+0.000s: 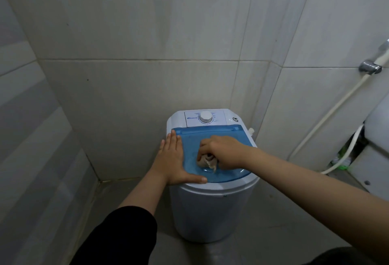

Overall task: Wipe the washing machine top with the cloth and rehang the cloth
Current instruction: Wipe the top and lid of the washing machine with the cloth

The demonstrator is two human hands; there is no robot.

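Note:
A small white washing machine [210, 212] stands in a tiled corner, with a blue see-through lid [221, 133] and a white dial [205, 116] on its back panel. My right hand [223, 151] is closed on a crumpled beige cloth [207, 160] and presses it onto the middle of the lid. My left hand [173, 159] lies flat, fingers together, on the left edge of the lid, thumb stretched along the front rim.
Grey tiled walls [136, 75] close in behind and to the left of the machine. A chrome tap fitting [369, 68] with a white hose [328, 121] is on the right wall. A white fixture [376, 149] stands at the right edge. The floor [263, 233] is grey tile.

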